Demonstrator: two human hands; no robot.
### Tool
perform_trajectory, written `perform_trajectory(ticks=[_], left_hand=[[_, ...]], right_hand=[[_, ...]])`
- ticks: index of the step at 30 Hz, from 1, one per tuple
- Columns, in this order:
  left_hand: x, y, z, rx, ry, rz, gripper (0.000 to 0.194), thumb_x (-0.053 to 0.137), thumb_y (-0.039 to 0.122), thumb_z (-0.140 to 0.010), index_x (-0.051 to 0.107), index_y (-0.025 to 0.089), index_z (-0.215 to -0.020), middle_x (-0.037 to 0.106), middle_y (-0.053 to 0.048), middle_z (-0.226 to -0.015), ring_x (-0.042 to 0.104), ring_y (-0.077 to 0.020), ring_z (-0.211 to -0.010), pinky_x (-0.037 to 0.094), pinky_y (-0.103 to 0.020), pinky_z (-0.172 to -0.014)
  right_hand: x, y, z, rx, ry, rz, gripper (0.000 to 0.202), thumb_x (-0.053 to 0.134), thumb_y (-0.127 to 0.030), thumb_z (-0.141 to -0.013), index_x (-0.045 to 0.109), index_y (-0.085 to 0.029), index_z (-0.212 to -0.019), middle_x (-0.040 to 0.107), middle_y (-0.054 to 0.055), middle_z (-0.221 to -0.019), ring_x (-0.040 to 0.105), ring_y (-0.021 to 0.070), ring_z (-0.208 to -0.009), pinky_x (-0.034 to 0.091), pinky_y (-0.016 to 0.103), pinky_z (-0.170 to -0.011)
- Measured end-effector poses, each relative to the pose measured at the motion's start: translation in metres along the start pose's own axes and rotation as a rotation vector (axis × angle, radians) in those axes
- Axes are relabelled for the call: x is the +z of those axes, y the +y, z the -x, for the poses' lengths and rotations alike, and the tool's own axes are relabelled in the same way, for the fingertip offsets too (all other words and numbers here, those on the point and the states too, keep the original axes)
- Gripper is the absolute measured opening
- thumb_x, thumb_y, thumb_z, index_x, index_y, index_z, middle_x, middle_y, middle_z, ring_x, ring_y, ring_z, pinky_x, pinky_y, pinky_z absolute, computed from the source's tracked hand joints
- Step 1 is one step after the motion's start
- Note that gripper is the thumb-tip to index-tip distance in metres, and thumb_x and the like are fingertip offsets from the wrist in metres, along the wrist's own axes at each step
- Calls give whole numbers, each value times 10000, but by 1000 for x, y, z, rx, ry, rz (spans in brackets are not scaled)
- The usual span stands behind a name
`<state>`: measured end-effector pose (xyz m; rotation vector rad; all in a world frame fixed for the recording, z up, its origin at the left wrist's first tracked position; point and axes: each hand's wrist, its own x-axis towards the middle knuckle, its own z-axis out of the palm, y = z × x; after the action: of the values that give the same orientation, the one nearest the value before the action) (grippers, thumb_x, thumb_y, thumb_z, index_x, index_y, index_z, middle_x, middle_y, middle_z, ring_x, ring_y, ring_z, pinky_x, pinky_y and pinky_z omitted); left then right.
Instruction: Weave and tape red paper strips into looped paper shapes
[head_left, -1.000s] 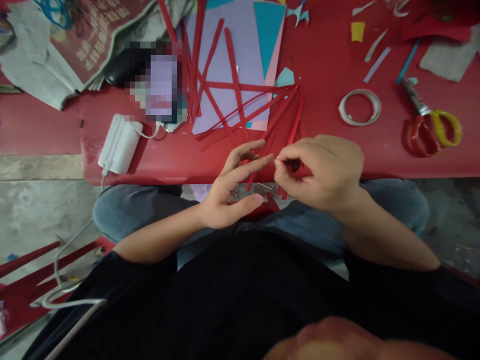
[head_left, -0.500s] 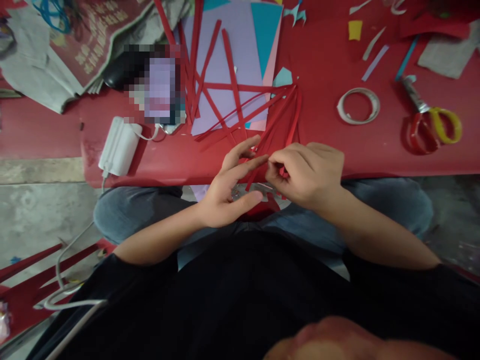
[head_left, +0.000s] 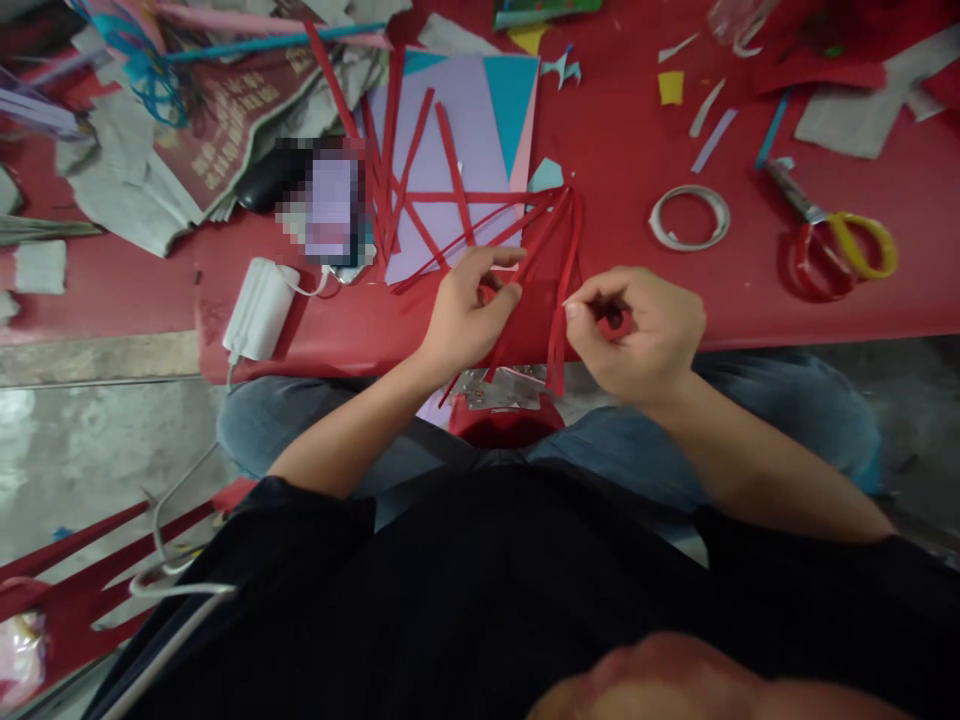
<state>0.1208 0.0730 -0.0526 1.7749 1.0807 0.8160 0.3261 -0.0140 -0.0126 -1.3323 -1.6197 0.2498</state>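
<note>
A bunch of thin red paper strips (head_left: 556, 345) fans out from one joined end on the table, some ends hanging over the front edge. My right hand (head_left: 641, 330) is closed, its thumb and forefinger pinched at the edge of the hanging strips and seemingly gripping one. Left of it, my left hand (head_left: 472, 305) hovers over other strips with bent fingers, thumb and forefinger apart; nothing shows held in it. Beyond the hands, more red strips lie across lilac paper (head_left: 480, 130), with teal paper (head_left: 514, 100) beside it.
To the right lie a tape roll (head_left: 690, 218) and scissors (head_left: 832, 235) with red and yellow handles. A white power adapter (head_left: 260, 308) with a cable, a black mouse (head_left: 270, 182) and crumpled newspaper (head_left: 127, 190) are on the left. Paper scraps are scattered at the back.
My hands have moved apart; the left fingers have drawn back from the right fingertips and bent more. The right hand has shifted slightly right. The camera view has moved a little.
</note>
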Motion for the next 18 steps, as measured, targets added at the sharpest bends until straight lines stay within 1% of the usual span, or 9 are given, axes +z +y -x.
perform_trajectory(ticks=[3,5,7,8,9,11,15,16,18], left_hand=[[22,6,-54,22,-26,-353,330,684,228,-1000,749,219,-1324,814,-102,-1238,751,-235,-1063,615,-444,-1015],[35,7,-85,3,-28,-524,227,711,255,-1000,780,211,-1212,820,-115,-1173,753,-278,-1062,602,-493,-1025],[35,4,-102,18,3,-593,173,706,294,-1019,785,211,-1148,825,-123,-1110,753,-295,-1026,595,-508,-997],[27,0,-104,37,28,-607,170,704,323,-1027,783,216,-1133,827,-119,-1069,750,-295,-1010,590,-505,-980],[14,-5,-101,60,62,-619,182,704,360,-1032,780,225,-1130,827,-111,-1028,746,-294,-1006,584,-498,-967],[-26,-17,-81,87,157,-678,245,694,438,-1039,775,255,-1181,828,-88,-1021,737,-294,-1048,562,-500,-980],[-118,-45,-14,89,368,-824,493,670,609,-1040,739,246,-1365,818,-66,-1159,683,-259,-1173,480,-536,-1075],[-134,-51,3,47,385,-871,552,664,614,-1042,707,221,-1427,809,-71,-1223,673,-265,-1228,459,-556,-1105],[-152,-60,30,-48,391,-924,702,665,609,-1031,596,182,-1584,770,-114,-1409,656,-316,-1348,428,-609,-1169]], right_hand=[[-4,10,-3,181,57,-89,132,732,-360,-1003,735,-251,-930,721,-11,-724,601,147,-563,472,306,-531],[-7,19,-5,229,74,-141,152,736,-381,-1009,735,-253,-927,695,-20,-693,583,145,-537,451,302,-498],[-13,25,-7,229,104,-154,145,745,-379,-1005,741,-255,-931,689,-25,-691,584,144,-536,454,301,-499],[-17,27,-7,222,122,-145,139,748,-376,-1006,745,-256,-936,699,-23,-706,597,146,-548,467,304,-511],[-22,27,-7,214,140,-131,134,751,-373,-1009,750,-258,-940,713,-20,-726,613,148,-563,484,309,-528],[-33,25,-5,196,168,-105,118,764,-368,-1010,769,-266,-951,746,-10,-775,641,157,-589,518,327,-565],[-49,18,3,160,258,-60,72,813,-354,-958,823,-282,-965,799,21,-821,678,179,-603,533,362,-587],[-50,18,6,143,282,-49,71,826,-342,-931,832,-276,-958,806,34,-813,686,184,-597,524,366,-577],[-49,20,9,141,288,-20,89,837,-328,-894,836,-251,-940,811,64,-802,695,191,-596,515,376,-574]])
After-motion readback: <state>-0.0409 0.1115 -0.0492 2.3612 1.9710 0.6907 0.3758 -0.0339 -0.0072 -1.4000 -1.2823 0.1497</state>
